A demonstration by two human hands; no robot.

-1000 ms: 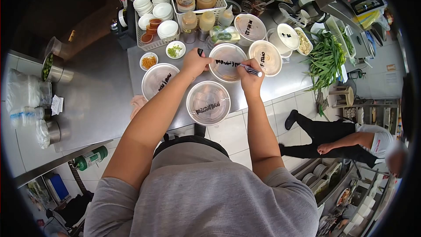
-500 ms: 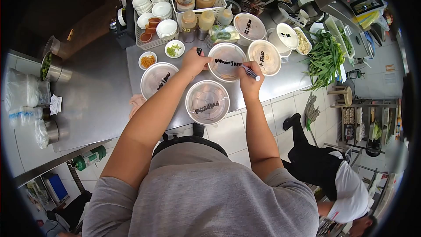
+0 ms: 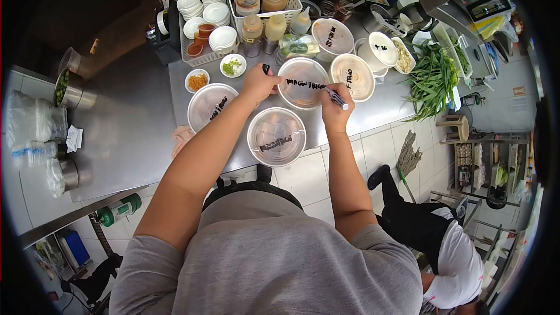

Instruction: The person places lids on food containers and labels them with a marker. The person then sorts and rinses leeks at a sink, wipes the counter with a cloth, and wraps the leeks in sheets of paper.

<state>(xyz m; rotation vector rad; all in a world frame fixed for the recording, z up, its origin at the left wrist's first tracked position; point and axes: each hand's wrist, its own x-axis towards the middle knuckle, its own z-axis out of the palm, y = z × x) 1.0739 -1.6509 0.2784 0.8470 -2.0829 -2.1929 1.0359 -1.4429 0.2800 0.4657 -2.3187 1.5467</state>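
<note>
My right hand [image 3: 335,115] is closed around a marker [image 3: 339,101], its tip at the end of black lettering on the clear lid of a round container [image 3: 302,96]. My left hand [image 3: 258,84] rests its fingers against that container's left rim, with a black marker cap [image 3: 266,69] held between the fingers. Nearer my body stands another lettered round container [image 3: 276,123]. A third container [image 3: 204,100] is partly behind my left forearm. To the right of the lid being written on is a lettered container [image 3: 352,90], and behind it another one [image 3: 332,37].
White baskets hold sauce bottles [image 3: 247,4] and stacked small dishes [image 3: 222,38]. Small bowls of chopped greens [image 3: 233,65] and orange bits [image 3: 197,80] sit on the steel counter [image 3: 134,134]. Leafy greens [image 3: 433,79] lie at right. A person [image 3: 423,224] with a mop [image 3: 408,153] is behind, on the right.
The marker has moved slightly right, and more letters show on the lid. My left hand stays at the rim. Behind me, the person and the mop have shifted.
</note>
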